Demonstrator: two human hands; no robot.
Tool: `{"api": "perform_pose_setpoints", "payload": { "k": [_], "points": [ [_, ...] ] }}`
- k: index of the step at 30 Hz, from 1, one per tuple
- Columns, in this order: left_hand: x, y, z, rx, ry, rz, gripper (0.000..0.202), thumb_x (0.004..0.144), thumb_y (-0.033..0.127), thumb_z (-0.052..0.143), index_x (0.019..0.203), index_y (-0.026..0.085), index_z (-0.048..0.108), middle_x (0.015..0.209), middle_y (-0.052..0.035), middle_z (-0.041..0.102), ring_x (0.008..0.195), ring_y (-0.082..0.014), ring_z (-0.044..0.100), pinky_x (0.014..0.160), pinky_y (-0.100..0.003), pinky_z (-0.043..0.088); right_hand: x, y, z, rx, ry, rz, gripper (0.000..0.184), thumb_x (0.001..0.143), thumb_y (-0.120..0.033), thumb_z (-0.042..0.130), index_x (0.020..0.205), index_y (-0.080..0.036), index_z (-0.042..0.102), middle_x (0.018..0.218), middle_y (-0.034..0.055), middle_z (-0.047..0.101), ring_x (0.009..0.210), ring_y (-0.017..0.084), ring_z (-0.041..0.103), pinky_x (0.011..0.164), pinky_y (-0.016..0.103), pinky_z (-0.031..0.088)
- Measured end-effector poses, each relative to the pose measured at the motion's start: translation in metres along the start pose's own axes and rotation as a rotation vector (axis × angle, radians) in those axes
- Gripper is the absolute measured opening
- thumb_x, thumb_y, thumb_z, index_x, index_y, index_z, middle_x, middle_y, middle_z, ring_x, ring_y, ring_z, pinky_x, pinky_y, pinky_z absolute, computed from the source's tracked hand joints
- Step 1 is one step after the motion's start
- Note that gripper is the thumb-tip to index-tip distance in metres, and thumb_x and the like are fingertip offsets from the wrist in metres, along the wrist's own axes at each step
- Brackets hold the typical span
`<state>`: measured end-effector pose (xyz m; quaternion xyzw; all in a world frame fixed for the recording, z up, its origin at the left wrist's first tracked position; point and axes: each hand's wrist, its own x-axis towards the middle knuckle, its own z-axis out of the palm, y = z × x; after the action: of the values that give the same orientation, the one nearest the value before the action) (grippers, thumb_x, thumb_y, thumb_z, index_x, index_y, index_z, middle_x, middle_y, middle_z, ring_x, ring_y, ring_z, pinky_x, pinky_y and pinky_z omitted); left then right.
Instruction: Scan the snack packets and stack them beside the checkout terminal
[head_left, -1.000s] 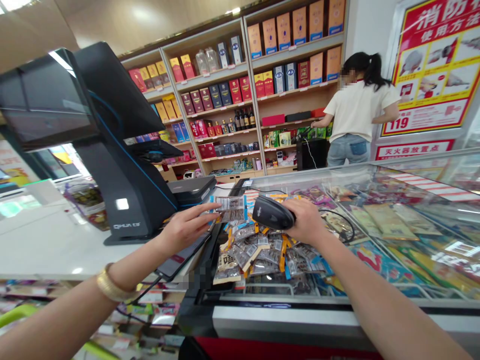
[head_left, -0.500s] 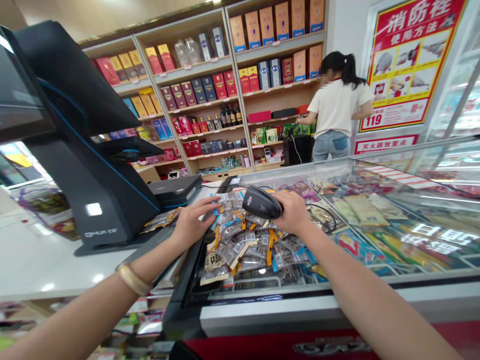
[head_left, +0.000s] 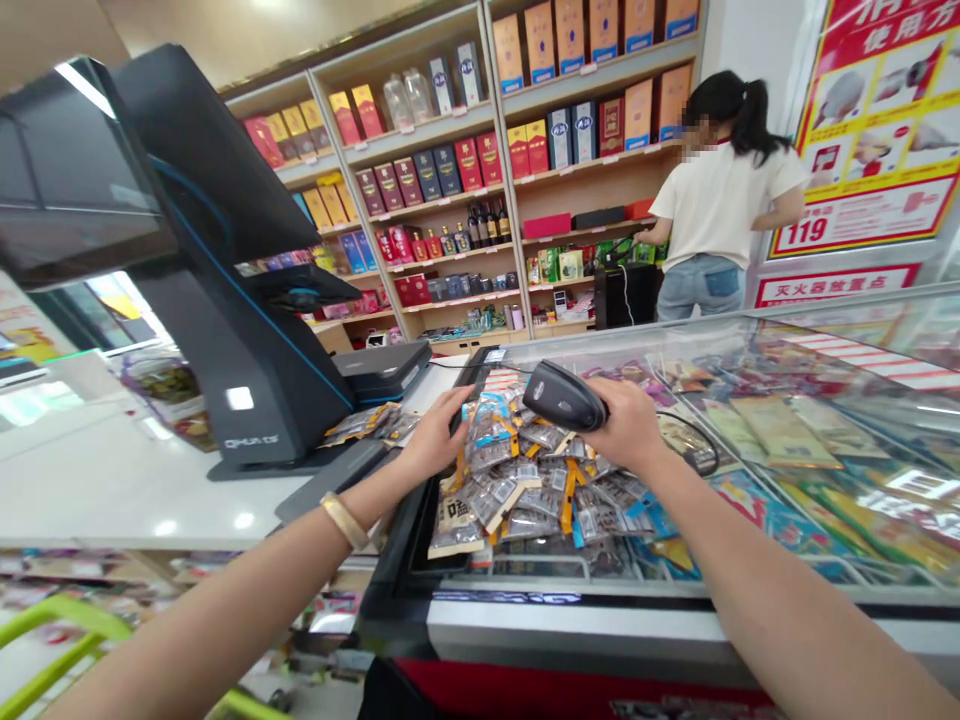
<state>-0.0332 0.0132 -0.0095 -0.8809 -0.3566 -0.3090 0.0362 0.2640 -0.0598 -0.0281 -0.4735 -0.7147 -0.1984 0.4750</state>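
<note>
A black barcode scanner point(head_left: 562, 396) is in my right hand point(head_left: 626, 425), whose fingers wrap round its handle. Its head points left, above a heap of small clear snack packets point(head_left: 517, 480) with orange, blue and cream edges. The heap lies on the glass top of a display freezer. At the heap's left edge is my left hand point(head_left: 433, 440), fingers stretched out and apart from the thumb, beside the nearest packets. Whether the fingertips touch a packet is hard to tell. A bracelet point(head_left: 345, 522) circles my left wrist.
To the left, a black checkout terminal point(head_left: 255, 290) stands on a white counter point(head_left: 112, 480), with more packets point(head_left: 364, 424) by its base. Bagged goods show through the freezer glass point(head_left: 795, 440). A person point(head_left: 724, 200) stands behind, by shelves of boxes point(head_left: 465, 165).
The view has swung left, so everything sits further right. My left hand has drawn back slightly to the heap's left edge. The scanner stays in my right hand over the packets.
</note>
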Motion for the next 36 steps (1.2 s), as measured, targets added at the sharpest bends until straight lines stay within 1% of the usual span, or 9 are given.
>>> {"api": "perform_pose_setpoints", "payload": {
  "k": [4, 6, 9, 13, 18, 24, 28, 30, 36],
  "points": [
    [-0.018, -0.056, -0.039, 0.238, 0.014, -0.216, 0.047, 0.084, 0.028, 0.052, 0.128, 0.013, 0.057, 0.134, -0.0157, 0.058, 0.122, -0.0315, 0.057, 0.107, -0.045, 0.045, -0.002, 0.001, 0.002, -0.017, 0.009, 0.002, 0.034, 0.069, -0.033, 0.061, 0.099, -0.020, 0.069, 0.091, 0.0100, 0.074, 0.082, 0.026, 0.067, 0.070, 0.033, 0.044],
    [-0.026, -0.088, -0.059, 0.372, -0.056, -0.361, 0.048, 0.084, 0.028, 0.050, 0.128, 0.010, 0.057, 0.134, -0.0166, 0.058, 0.121, -0.0309, 0.058, 0.108, -0.042, 0.043, -0.003, 0.001, 0.002, -0.023, 0.012, -0.011, 0.035, 0.069, -0.032, 0.060, 0.100, -0.020, 0.070, 0.092, 0.0102, 0.074, 0.083, 0.026, 0.067, 0.071, 0.034, 0.045],
    [-0.034, -0.128, -0.084, 0.548, -0.256, -0.517, 0.050, 0.082, 0.019, 0.046, 0.129, 0.007, 0.057, 0.135, -0.0183, 0.058, 0.125, -0.0285, 0.056, 0.108, -0.037, 0.041, -0.004, 0.001, 0.003, -0.040, 0.001, -0.021, 0.035, 0.070, -0.032, 0.059, 0.101, -0.020, 0.070, 0.093, 0.0101, 0.074, 0.082, 0.026, 0.067, 0.070, 0.034, 0.045],
    [-0.036, -0.155, -0.101, 0.703, -0.533, -0.482, 0.051, 0.077, 0.014, 0.050, 0.126, 0.010, 0.061, 0.133, -0.0168, 0.061, 0.128, -0.0279, 0.053, 0.109, -0.034, 0.038, -0.006, 0.002, 0.005, -0.056, 0.000, -0.032, 0.031, 0.071, -0.034, 0.060, 0.097, -0.020, 0.070, 0.092, 0.0098, 0.074, 0.082, 0.026, 0.067, 0.070, 0.034, 0.047],
    [-0.033, -0.165, -0.098, 0.719, -0.645, -0.451, 0.056, 0.078, 0.012, 0.050, 0.133, 0.011, 0.057, 0.139, -0.0174, 0.055, 0.136, -0.0272, 0.045, 0.112, -0.034, 0.033, -0.007, 0.005, 0.006, -0.078, 0.005, -0.043, 0.028, 0.071, -0.036, 0.060, 0.092, -0.020, 0.070, 0.088, 0.0091, 0.074, 0.078, 0.025, 0.067, 0.067, 0.033, 0.047],
    [-0.036, -0.168, -0.091, 0.569, -0.625, -0.536, 0.062, 0.080, 0.014, 0.047, 0.143, 0.017, 0.047, 0.131, -0.0153, 0.062, 0.114, -0.0257, 0.064, 0.097, -0.032, 0.046, -0.007, 0.005, 0.005, -0.078, -0.012, -0.042, 0.028, 0.071, -0.036, 0.060, 0.092, -0.020, 0.070, 0.087, 0.0090, 0.074, 0.077, 0.025, 0.067, 0.066, 0.033, 0.045],
    [-0.040, -0.163, -0.097, 0.586, -0.544, -0.552, 0.048, 0.083, 0.018, 0.043, 0.125, 0.018, 0.064, 0.114, -0.0132, 0.071, 0.101, -0.0267, 0.068, 0.088, -0.032, 0.049, -0.007, 0.005, 0.006, -0.060, -0.041, -0.030, 0.030, 0.071, -0.036, 0.060, 0.095, -0.020, 0.070, 0.088, 0.0095, 0.073, 0.079, 0.026, 0.067, 0.067, 0.033, 0.045],
    [-0.040, -0.157, -0.103, 0.653, -0.487, -0.495, 0.041, 0.083, 0.019, 0.042, 0.112, 0.018, 0.071, 0.109, -0.0132, 0.073, 0.098, -0.0271, 0.068, 0.086, -0.032, 0.049, -0.007, 0.004, 0.006, -0.057, -0.047, -0.011, 0.031, 0.071, -0.035, 0.060, 0.096, -0.020, 0.070, 0.090, 0.0094, 0.073, 0.081, 0.026, 0.067, 0.068, 0.034, 0.045],
    [-0.027, -0.116, -0.120, 0.751, -0.116, -0.076, 0.035, 0.082, 0.020, 0.045, 0.103, 0.019, 0.073, 0.104, -0.0145, 0.069, 0.092, -0.0290, 0.063, 0.080, -0.041, 0.048, -0.005, 0.002, 0.005, -0.037, -0.059, -0.014, 0.031, 0.069, -0.032, 0.061, 0.096, -0.020, 0.069, 0.092, 0.0096, 0.074, 0.083, 0.026, 0.067, 0.069, 0.034, 0.046]
  ]
}}
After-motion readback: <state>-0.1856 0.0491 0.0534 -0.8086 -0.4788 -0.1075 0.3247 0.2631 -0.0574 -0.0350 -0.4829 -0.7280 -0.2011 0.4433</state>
